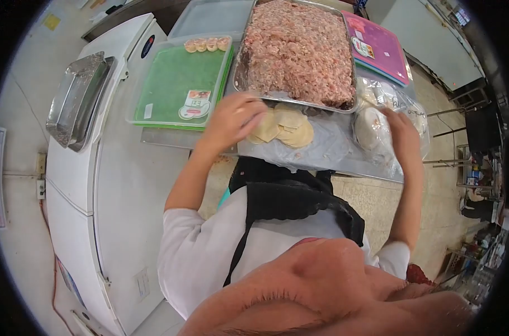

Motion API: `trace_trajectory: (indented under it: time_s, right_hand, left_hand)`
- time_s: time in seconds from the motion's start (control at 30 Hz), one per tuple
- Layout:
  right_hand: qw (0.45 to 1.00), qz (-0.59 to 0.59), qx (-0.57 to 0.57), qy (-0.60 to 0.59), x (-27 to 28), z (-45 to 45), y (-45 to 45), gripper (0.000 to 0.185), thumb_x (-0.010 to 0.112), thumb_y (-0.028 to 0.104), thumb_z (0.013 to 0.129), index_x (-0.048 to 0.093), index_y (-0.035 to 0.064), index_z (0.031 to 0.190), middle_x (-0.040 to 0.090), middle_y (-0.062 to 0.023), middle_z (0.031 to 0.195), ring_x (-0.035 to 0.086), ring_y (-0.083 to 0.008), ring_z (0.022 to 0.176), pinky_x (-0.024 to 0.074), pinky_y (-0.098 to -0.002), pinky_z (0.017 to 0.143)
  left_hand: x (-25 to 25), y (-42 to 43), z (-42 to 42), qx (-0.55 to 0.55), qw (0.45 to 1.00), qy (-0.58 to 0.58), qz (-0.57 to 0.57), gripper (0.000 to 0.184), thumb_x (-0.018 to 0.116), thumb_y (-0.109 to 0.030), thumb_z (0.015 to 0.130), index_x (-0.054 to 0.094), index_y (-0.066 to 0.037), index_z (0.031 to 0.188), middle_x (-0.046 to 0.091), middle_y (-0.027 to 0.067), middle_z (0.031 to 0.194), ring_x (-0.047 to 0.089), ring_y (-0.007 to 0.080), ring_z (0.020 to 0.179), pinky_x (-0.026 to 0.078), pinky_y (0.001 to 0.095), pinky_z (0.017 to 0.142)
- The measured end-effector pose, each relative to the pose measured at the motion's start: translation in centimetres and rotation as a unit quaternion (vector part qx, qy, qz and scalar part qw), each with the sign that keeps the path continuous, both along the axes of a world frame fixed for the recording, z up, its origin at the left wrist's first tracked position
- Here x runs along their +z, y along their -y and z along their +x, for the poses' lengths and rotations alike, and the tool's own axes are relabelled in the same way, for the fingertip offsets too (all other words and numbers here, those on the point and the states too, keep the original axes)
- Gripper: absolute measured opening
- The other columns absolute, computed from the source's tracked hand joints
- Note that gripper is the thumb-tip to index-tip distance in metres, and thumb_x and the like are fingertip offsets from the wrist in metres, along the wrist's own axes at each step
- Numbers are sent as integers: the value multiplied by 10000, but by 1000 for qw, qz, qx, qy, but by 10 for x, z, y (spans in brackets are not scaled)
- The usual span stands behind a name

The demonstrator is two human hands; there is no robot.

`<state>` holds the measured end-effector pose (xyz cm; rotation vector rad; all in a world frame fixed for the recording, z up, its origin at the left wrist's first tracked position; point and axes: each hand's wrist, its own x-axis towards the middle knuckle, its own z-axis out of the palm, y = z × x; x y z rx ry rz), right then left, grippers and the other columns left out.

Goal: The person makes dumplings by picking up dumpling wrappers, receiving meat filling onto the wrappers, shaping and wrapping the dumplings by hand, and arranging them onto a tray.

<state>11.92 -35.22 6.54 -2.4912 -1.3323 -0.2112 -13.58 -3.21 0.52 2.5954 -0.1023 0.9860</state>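
1. From my feed, the meat tray [299, 53] on the tabletop [332, 148] holds ground meat [305, 45].
2. The green-based container [170, 84] has small dumplings [208, 44] along one edge; its label [195, 105] is too small for me to read surely.
3. The left hand [236, 122], fingers curled, is at the round wrappers [297, 134]; I can't tell its grip.
4. The right hand [401, 131] touches the plastic bag [380, 151] of pale lumps, its handwriting unclear; grip uncertain.

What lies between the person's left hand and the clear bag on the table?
Flat pale rounds, then a stretch of plastic sheet, as the head view shows.
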Motion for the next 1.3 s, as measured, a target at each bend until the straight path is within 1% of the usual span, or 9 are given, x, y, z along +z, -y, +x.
trace_trajectory:
  time_s: [0.13, 0.2, 0.3, 0.57, 0.77, 0.9, 1.0, 1.1, 1.3]
  right_hand:
    - [968, -91, 131, 192, -3, 22, -73, 174, 579, 245, 876, 638, 84, 851, 601, -76, 746, 631, -274, 741, 504, -402, 621]
    - [953, -77, 183, 228, -9, 33, -90, 190, 564, 228, 905, 618, 71, 813, 600, -82, 732, 634, -265, 716, 499, -405, 596]
    - [949, -177, 166, 203, -42, 37, -92, 200, 565, 231, 900, 601, 74, 781, 607, -99, 736, 635, -274, 665, 506, -412, 580]
    - [939, -118, 213, 243, -1, 24, -102, 195, 619, 234, 839, 604, 91, 708, 586, -59, 687, 624, -244, 686, 501, -382, 569]
    - [954, -109, 163, 228, -3, 29, -97, 198, 656, 256, 847, 644, 97, 730, 593, -66, 688, 623, -251, 700, 496, -385, 575]
    - [971, -91, 132, 177, -6, 21, -91, 171, 641, 252, 873, 694, 90, 864, 610, -79, 717, 618, -261, 701, 495, -389, 580]
    - [972, -78, 140, 174, -17, 17, -86, 176, 640, 245, 877, 697, 85, 924, 607, -85, 724, 614, -265, 699, 493, -385, 591]
    - [977, -56, 132, 157, -7, 13, -86, 185, 643, 236, 877, 693, 73, 948, 609, -88, 731, 616, -266, 701, 493, -375, 604]
    - [983, -43, 128, 121, -14, 12, -85, 182, 647, 226, 875, 689, 58, 931, 605, -103, 747, 614, -281, 717, 490, -390, 616]
  left_hand:
    - [-36, 19, 47, -102, 974, -160, -127, 177, 652, -154, 842, 673, -67, 994, 648, 102, 1018, 606, 298, 982, 487, 389, 869]
    - [-56, 29, 60, -93, 983, -127, -96, 178, 658, -179, 831, 673, -66, 967, 641, 108, 997, 605, 301, 951, 494, 385, 838]
    - [-83, 35, 66, -53, 993, -98, -48, 176, 652, -197, 832, 678, -62, 941, 639, 99, 975, 605, 295, 917, 499, 371, 808]
    - [-69, 29, 60, -31, 989, -103, -102, 186, 654, -180, 849, 709, -72, 990, 679, 103, 943, 642, 286, 884, 516, 375, 789]
    - [-54, 14, 61, -62, 942, -90, -319, 164, 617, -191, 897, 682, -45, 936, 680, 81, 894, 653, 202, 830, 509, 328, 745]
    - [-34, -11, 75, -97, 796, -44, -596, 159, 634, -181, 909, 645, -37, 973, 655, 13, 863, 598, 98, 817, 487, 293, 735]
    - [-15, -28, 99, -68, 848, 41, -524, 198, 654, -188, 904, 631, -30, 1021, 646, -4, 900, 566, 57, 850, 479, 272, 744]
    - [-38, -58, 118, -40, 862, -20, -506, 228, 665, -215, 899, 633, -24, 1019, 647, 23, 923, 567, 63, 875, 478, 270, 772]
    - [-45, -47, 113, 49, 889, 27, -454, 243, 548, -177, 960, 642, -24, 1123, 679, 92, 1019, 627, 154, 934, 481, 293, 834]
